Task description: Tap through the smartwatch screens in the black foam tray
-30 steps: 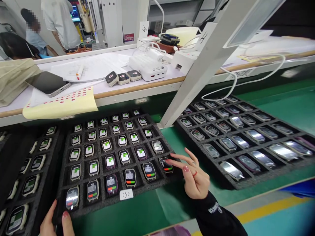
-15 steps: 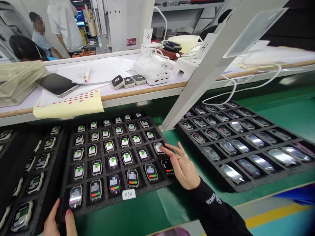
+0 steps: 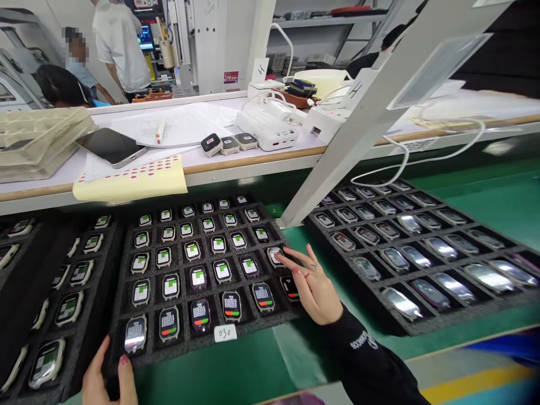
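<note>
A black foam tray (image 3: 189, 344) lies in the middle of the green surface, its cells holding smartwatches without straps. Most lit screens show green and white blocks; the front row shows text, some with red and green bars. My left hand (image 3: 99, 379) is at the tray's front-left corner, thumb along the front and a finger along the side. With fingers stretched out, my right hand (image 3: 319, 295) touches a pale-screened watch (image 3: 275, 256) in the right-hand column. Below that, a dark-screened watch (image 3: 289, 287) is partly behind the hand. A label (image 3: 225, 333) reading 030 marks the front edge.
Another foam tray (image 3: 371, 295) of dark-screened watches lies to the right, and more trays (image 3: 86, 360) stand at left. A slanted white post (image 3: 337, 152) rises between trays. The shelf behind holds a phone (image 3: 110, 147), papers, several small devices and cables. People are in the background.
The whole view has shifted slightly, so things sit a little further right. Both hands keep their places on the tray and the watch.
</note>
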{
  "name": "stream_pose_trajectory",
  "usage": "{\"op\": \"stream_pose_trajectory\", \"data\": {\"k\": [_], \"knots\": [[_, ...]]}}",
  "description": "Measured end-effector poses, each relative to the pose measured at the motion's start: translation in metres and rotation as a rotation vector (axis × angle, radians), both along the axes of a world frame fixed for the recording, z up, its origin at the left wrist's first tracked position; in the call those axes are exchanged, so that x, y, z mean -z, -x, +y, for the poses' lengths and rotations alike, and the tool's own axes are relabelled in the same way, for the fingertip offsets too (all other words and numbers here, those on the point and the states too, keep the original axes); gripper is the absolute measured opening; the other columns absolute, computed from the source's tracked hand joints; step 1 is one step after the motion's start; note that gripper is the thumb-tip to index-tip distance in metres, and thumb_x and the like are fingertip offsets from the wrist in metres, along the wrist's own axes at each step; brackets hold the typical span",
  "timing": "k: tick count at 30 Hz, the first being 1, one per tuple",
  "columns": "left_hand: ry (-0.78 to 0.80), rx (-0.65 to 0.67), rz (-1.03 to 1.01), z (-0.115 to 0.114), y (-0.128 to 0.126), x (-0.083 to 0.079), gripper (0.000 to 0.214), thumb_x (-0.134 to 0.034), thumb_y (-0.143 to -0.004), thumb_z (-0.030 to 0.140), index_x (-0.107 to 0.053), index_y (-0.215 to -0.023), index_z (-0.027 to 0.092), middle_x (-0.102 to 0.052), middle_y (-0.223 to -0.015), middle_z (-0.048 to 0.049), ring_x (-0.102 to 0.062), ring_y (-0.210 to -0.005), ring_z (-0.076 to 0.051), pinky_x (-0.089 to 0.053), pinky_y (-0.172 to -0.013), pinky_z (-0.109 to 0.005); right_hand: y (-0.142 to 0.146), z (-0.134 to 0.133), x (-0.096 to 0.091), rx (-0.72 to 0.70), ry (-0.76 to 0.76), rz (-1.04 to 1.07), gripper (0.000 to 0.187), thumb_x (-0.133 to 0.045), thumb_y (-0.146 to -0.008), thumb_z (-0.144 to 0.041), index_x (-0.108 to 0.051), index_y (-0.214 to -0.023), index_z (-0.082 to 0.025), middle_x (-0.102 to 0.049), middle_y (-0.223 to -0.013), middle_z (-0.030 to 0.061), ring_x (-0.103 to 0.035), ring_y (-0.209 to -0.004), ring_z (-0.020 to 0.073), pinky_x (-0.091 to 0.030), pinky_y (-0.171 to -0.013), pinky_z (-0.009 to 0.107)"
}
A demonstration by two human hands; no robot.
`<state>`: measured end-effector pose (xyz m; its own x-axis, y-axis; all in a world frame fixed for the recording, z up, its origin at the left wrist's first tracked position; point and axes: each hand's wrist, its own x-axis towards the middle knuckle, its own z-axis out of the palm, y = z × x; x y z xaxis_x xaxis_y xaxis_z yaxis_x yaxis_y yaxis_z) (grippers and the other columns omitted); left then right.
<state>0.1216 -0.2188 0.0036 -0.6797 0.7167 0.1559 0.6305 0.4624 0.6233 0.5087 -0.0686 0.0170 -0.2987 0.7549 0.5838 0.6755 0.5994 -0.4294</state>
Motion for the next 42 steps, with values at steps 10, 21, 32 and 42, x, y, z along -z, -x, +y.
{"op": "stream_pose_trajectory", "data": {"k": [10,21,32,42], "knots": [[-0.020,0.011,-0.010,0.002,-0.001,0.000,0.063,-0.047,-0.087,0.056,-0.050,-0.138,0.019,-0.054,-0.135,-0.0156,-0.051,-0.124,-0.038,-0.045,-0.101,-0.052,0.003,-0.002,-0.003,0.022,-0.017,-0.001,0.041,-0.032,-0.103,-0.016,-0.057,-0.134,-0.022,-0.066,-0.120,0.0079,-0.056,-0.120,0.0269,-0.020,-0.116,0.064],[-0.015,-0.023,-0.048,0.001,-0.005,-0.004,0.063,-0.046,-0.087,0.059,-0.049,-0.138,0.021,-0.053,-0.138,-0.0150,-0.051,-0.124,-0.039,-0.044,-0.100,-0.056,0.022,-0.005,-0.005,0.112,-0.061,0.046,0.035,-0.033,-0.103,-0.014,-0.062,-0.123,-0.018,-0.069,-0.113,0.0070,-0.058,-0.116,0.0271,-0.016,-0.115,0.067],[-0.022,-0.011,-0.021,0.001,-0.003,-0.002,0.063,-0.046,-0.088,0.058,-0.050,-0.138,0.020,-0.055,-0.135,-0.0156,-0.052,-0.122,-0.039,-0.044,-0.100,-0.056,0.019,-0.003,0.004,0.151,-0.030,0.004,0.037,-0.032,-0.103,-0.017,-0.064,-0.121,-0.017,-0.070,-0.111,0.0079,-0.057,-0.117,0.0313,-0.016,-0.112,0.072],[-0.012,-0.012,-0.028,0.003,-0.007,-0.007,0.063,-0.043,-0.089,0.060,-0.049,-0.138,0.020,-0.053,-0.137,-0.0161,-0.051,-0.123,-0.040,-0.043,-0.100,-0.058,0.032,-0.012,-0.010,-0.027,-0.050,0.056,0.043,-0.032,-0.100,-0.009,-0.054,-0.136,-0.021,-0.066,-0.121,0.0052,-0.053,-0.123,0.0248,-0.007,-0.119,0.062]]}}
